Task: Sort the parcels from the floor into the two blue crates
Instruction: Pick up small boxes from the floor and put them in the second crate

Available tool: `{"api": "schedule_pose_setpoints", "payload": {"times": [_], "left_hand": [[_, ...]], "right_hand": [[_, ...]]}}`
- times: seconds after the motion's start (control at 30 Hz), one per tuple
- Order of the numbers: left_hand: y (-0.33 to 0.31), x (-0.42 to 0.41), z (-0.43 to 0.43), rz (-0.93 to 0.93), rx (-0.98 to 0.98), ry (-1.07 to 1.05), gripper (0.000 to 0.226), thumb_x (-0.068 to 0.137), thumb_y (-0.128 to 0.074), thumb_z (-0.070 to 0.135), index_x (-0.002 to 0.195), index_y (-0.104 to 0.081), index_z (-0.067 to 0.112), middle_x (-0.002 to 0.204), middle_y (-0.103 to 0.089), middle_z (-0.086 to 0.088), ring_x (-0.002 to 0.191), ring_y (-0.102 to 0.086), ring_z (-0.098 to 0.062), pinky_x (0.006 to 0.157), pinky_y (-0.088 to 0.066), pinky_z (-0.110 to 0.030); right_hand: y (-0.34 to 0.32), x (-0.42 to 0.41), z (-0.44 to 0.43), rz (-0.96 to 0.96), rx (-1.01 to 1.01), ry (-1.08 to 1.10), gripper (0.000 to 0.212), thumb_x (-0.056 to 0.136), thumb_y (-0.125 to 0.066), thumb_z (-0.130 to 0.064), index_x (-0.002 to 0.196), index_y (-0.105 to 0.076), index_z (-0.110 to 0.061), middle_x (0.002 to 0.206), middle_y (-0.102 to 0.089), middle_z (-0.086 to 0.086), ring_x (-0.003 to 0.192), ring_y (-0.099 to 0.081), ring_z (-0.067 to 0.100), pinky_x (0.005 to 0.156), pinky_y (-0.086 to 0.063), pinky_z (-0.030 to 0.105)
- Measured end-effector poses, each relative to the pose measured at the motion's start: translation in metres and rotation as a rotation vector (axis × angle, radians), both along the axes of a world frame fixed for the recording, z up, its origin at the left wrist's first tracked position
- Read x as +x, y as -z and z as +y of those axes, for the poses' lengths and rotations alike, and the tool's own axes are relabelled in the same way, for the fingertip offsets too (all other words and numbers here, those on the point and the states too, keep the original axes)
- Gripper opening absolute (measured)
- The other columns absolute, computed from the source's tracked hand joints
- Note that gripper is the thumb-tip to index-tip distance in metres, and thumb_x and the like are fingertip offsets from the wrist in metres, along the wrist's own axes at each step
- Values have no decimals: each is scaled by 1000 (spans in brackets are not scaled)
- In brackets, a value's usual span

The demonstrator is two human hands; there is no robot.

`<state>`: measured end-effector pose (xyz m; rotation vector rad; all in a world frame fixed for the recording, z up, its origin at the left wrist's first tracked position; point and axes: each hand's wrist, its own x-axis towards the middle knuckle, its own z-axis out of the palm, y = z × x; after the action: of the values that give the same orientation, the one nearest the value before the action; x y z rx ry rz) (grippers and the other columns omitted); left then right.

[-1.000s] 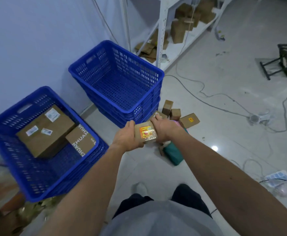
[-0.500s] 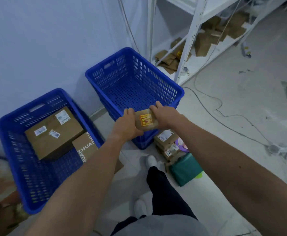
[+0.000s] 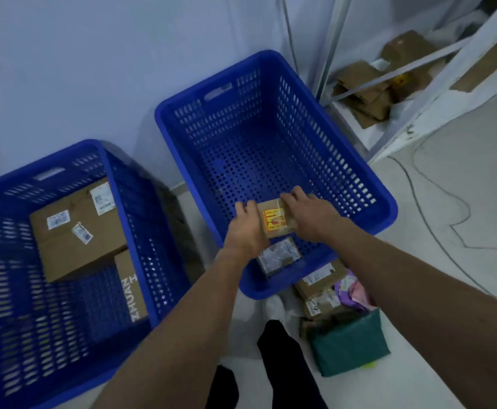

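Parcel [image 3: 277, 219], yellow-red label [image 3: 273, 221]; "ZHUAN" box [image 3: 130, 290]

We read only one word: "ZHUAN", in white letters along the side of the brown box [image 3: 130, 286] at the near right of the left crate [image 3: 152, 261]. The white labels [image 3: 102, 199] and the yellow sticker [image 3: 274, 221] on the small parcel [image 3: 290, 228] are too blurred for us.

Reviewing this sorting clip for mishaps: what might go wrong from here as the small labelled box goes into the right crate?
The small box, held between the left hand and right hand, hangs over a white-labelled parcel apparently in the right crate; released here, it may land askew on it. Floor parcels and a green bag crowd the person's leg; a step could crush them.
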<state>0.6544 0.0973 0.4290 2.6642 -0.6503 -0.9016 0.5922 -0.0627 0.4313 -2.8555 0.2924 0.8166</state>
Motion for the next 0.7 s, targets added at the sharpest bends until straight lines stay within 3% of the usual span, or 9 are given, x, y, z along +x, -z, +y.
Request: {"api": "schedule_pose_setpoints", "payload": {"times": [0.13, 0.27, 0.47, 0.57, 0.7], "left_hand": [[79, 18, -14, 23, 77, -102, 74, 80, -74, 19, 135, -26, 13, 141, -27, -16, 101, -55, -32, 66, -46, -37], [146, 26, -30, 113, 165, -241, 94, 82, -79, 23, 149, -14, 8, 157, -11, -18, 130, -45, -36, 90, -51, -41], [221, 25, -31, 283, 204, -434, 100, 79, -83, 24, 151, -15, 11, 155, -16, -15, 128, -46, -37, 90, -49, -41], [243, 20, -26, 285, 219, -429, 91, 81, -81, 15, 148, -20, 13, 157, -14, -15, 125, -48, -38, 86, -49, -40], [259, 18, -22, 313, 309, -375, 88, 82, -80, 17, 146, -20, 11, 159, -8, -17, 128, -47, -39, 93, -47, -40]], "right_hand": [[67, 36, -12, 57, -9, -85, 85, 85, -72, -22, 149, -17, -17, 151, -18, 12, 120, -46, 35, 78, -47, 42], [133, 60, -13, 118, -19, -128, 82, 88, -68, -15, 150, -15, -15, 155, -13, 13, 127, -40, 38, 84, -48, 41], [211, 70, 0, 205, -48, -215, 82, 88, -69, -14, 150, -16, -13, 150, -17, 13, 125, -40, 37, 84, -52, 42], [235, 70, 7, 241, -40, -214, 80, 88, -69, -12, 149, -17, -12, 151, -16, 15, 124, -41, 37, 81, -46, 39], [255, 64, 16, 295, -9, -189, 81, 90, -65, -14, 152, -13, -14, 155, -11, 17, 128, -39, 39, 87, -47, 42]]}}
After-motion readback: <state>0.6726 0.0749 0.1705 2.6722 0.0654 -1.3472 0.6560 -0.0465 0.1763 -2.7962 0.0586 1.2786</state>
